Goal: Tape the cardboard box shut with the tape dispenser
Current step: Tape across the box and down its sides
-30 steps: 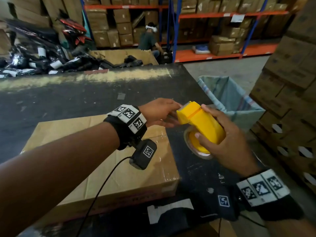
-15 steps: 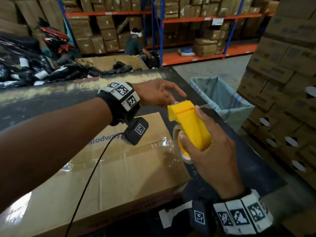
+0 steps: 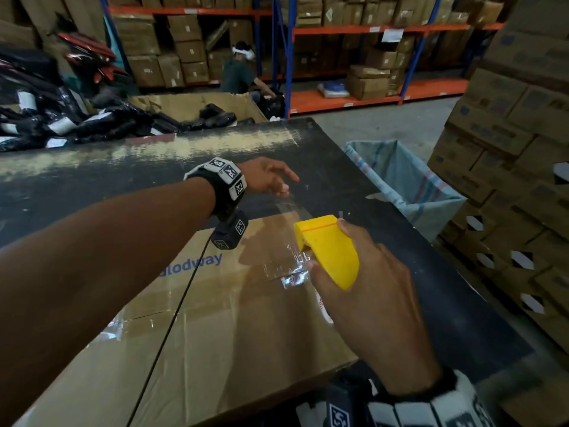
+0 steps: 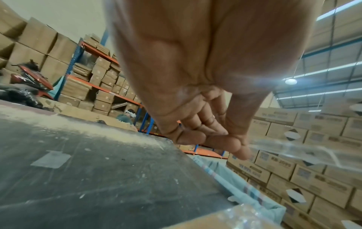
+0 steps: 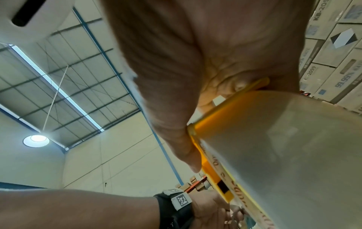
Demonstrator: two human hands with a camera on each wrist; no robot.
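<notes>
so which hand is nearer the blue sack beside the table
Right. The right hand with the tape dispenser is at the box's sack-side end; the left hand is further from the sack.

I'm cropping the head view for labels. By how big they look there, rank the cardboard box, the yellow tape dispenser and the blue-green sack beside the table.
1. cardboard box, by far the largest.
2. blue-green sack.
3. yellow tape dispenser, partly covered by the right hand; it is nearer the camera than the sack, so true sizes may differ more.

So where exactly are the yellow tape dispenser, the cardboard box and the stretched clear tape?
tape dispenser (image 3: 331, 252), head view, yellow body.
cardboard box (image 3: 234, 340), head view, top flap.
clear tape (image 3: 291, 208), head view, stretched strip.
</notes>
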